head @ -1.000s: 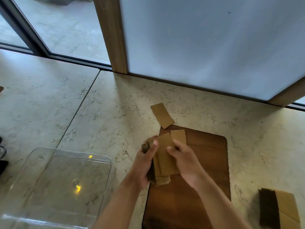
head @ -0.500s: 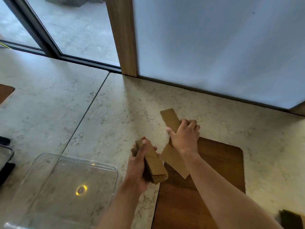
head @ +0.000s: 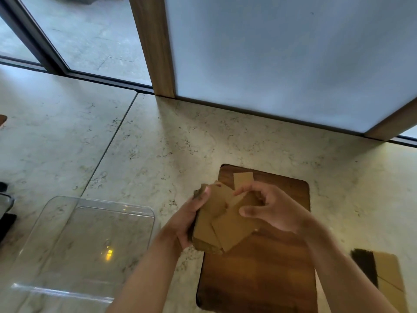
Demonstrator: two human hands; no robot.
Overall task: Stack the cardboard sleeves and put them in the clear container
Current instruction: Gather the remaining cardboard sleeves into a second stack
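Observation:
My left hand [head: 187,220] grips a thick stack of brown cardboard sleeves [head: 209,222] from its left side, thumb on top. A loose sleeve [head: 232,229] lies skewed across the top of the stack. My right hand [head: 273,208] hovers over the stack's right side with curled fingers touching the loose sleeve. One more sleeve [head: 243,179] lies on the wooden board [head: 259,279] just beyond my hands. The clear container [head: 90,245] stands empty on the floor to the left.
Marble floor [head: 158,154] surrounds the board. Another stack of cardboard sleeves [head: 381,274] sits at the lower right. A wooden-framed frosted panel [head: 282,59] stands behind. Dark objects [head: 5,213] lie at the far left edge.
My right hand has come back from the far sleeve on the floor and brought it onto the stack in my left hand. The stack has shifted right, over the board.

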